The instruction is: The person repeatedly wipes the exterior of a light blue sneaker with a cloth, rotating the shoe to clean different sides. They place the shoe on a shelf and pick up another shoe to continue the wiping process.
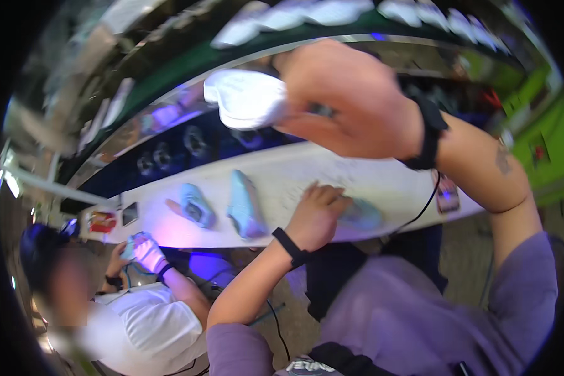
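While clutching a white shoe-shaped piece (245, 100) high over the white table (283, 172) with the right hand (351, 103), holding the left hand (319, 216) down low! Wrapped firmly around one end of the piece up there, letting the rest jut out leftward, clear of the tabletop. Down below, with fingers spread and slightly bent, either touching or just beside a pale blue shoe (363, 215) near the front edge; cannot tell whether grasping it. Over to the left, spotting a second pale blue shoe (245, 203), then a third pale blue shoe (196, 205) farther along, before a dark phone (130, 214) and a red and yellow packet (101, 221). Beyond, seeing a co-worker in white (160, 323), seated near the table's end. Up top, noticing a blurred row of white pieces (319, 14).
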Demonstrator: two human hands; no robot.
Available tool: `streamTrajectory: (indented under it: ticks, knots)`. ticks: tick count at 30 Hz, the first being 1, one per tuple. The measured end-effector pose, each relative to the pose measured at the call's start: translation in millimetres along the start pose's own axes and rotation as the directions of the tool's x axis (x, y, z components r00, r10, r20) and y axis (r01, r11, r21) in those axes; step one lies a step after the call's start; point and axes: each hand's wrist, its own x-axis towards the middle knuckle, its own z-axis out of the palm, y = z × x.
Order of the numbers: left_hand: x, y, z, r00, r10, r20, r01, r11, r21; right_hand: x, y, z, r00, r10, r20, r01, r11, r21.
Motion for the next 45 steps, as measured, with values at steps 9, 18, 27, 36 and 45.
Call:
streamTrajectory:
  ticks: [9,18,27,36,45]
  knots:
    - [51.0,24.8,35.7,0.997,0.007,0.072,-0.022,0.978,0.206,-222.6,-144.5,-62.9,0.13,0.991,-0.038,-0.88,0.133,0.456]
    - [28.7,67.4,71.2,0.951,-0.112,-0.287,-0.082,0.806,-0.586,-224.7,-169.7,-60.8,0.3,0.928,0.221,-0.836,0.145,0.529]
    - [-4.2,151.1,49.3,0.825,-0.469,-0.315,0.032,0.596,-0.803,-227.9,-186.1,-57.2,0.304,0.938,0.166,-0.83,0.175,0.53]
    - [-19.9,146.0,57.2,0.871,-0.388,-0.302,0.091,0.732,-0.676,-238.7,-209.0,-47.8,0.321,0.945,0.053,-0.809,0.245,0.534]
    - [-31.0,145.1,55.0,0.916,-0.283,-0.285,0.062,0.801,-0.595,-246.5,-218.1,-55.6,0.429,0.891,0.146,-0.854,0.348,0.387]
